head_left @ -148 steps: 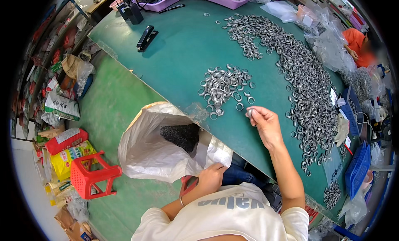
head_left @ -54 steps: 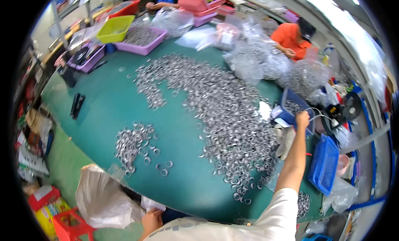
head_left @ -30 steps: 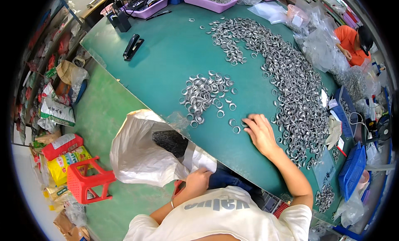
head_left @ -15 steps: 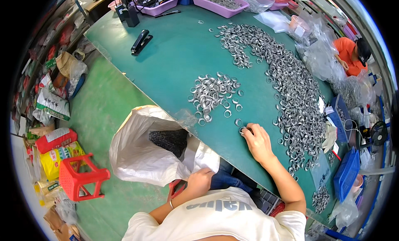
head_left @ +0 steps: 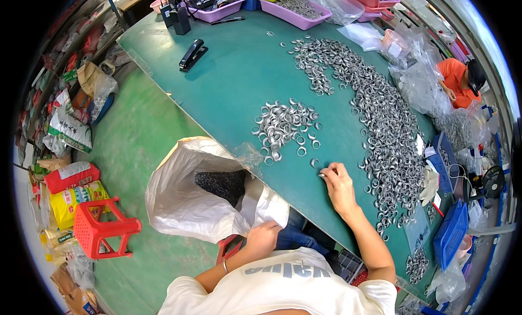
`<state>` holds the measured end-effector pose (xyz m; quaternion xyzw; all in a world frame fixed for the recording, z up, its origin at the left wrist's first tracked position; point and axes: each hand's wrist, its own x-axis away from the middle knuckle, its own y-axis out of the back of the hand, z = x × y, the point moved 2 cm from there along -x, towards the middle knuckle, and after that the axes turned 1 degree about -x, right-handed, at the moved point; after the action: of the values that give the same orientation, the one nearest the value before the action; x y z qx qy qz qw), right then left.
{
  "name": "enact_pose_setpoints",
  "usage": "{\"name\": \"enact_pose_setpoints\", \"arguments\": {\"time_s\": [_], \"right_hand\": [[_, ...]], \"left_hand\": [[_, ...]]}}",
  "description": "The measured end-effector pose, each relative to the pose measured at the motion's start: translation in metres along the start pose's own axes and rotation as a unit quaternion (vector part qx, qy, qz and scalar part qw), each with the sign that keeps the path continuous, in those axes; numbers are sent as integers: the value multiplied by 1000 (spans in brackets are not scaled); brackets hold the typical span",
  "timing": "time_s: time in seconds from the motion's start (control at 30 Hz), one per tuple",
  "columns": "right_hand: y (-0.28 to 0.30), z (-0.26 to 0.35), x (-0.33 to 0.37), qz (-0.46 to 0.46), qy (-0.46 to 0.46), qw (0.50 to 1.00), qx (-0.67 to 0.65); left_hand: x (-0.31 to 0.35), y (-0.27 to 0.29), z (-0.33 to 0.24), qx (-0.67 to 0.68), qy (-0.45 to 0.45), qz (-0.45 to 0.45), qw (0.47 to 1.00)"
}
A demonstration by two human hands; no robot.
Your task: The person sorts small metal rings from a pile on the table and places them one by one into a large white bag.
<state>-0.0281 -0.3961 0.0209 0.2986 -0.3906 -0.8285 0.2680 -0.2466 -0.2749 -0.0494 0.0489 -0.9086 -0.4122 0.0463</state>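
One green counter [head_left: 228, 86] spreads before me, its near edge slanting from far left to close on my right. Against that edge, to my left, stands a white woven sack [head_left: 171, 198], its mouth gaping up and showing dark contents [head_left: 220, 187]. Along the counter's right side curves a broad band of grey metal rings [head_left: 380, 135], its long run going from the far side back toward me. A red plastic stool [head_left: 103, 228] stands on the floor left of the sack.

Next in size is a smaller pile of rings [head_left: 283, 125], ahead and to the left of my right hand [head_left: 340, 190], near the counter's edge and well apart from the band. My left hand [head_left: 262, 240] is the nearer one to the sack, its fingers closed on the near right part of the rim. My right hand is over the counter between pile and band, nearer to both than the left is; its thumb and forefinger pinch a small grey ring [head_left: 322, 175], mostly covered by the fingertips.

Just beyond those fingertips, slightly left, one loose ring [head_left: 315, 164] lies by itself, round, so it offers no long axis. From the pinch, the sack's mouth lies left, across the counter's edge.
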Motion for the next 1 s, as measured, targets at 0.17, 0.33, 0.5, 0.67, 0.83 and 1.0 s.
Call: {"name": "enact_pose_setpoints", "arguments": {"time_s": [0.17, 0.33, 0.5, 0.67, 0.83, 1.0], "right_hand": [[-12, 53, -13, 18, -67, 969, -237], [-40, 104, -25, 198, -7, 917, -347], [-34, 59, -75, 46, 52, 963, -261], [-44, 0, -141, -31, 70, 997, -13], [-46, -7, -121, 28, 82, 993, -78], [-29, -5, -79, 60, 90, 989, -98]], "left_hand": [[1, -3, 3, -7, -8, -10, 1000], [0, -2, 2, 2, -15, -19, 1000], [5, -2, 4, 22, -4, -22, 1000], [0, -1, 1, 24, -9, -15, 1000], [2, -1, 2, 28, 7, -20, 999], [0, -1, 1, 24, 4, -23, 999]]}}
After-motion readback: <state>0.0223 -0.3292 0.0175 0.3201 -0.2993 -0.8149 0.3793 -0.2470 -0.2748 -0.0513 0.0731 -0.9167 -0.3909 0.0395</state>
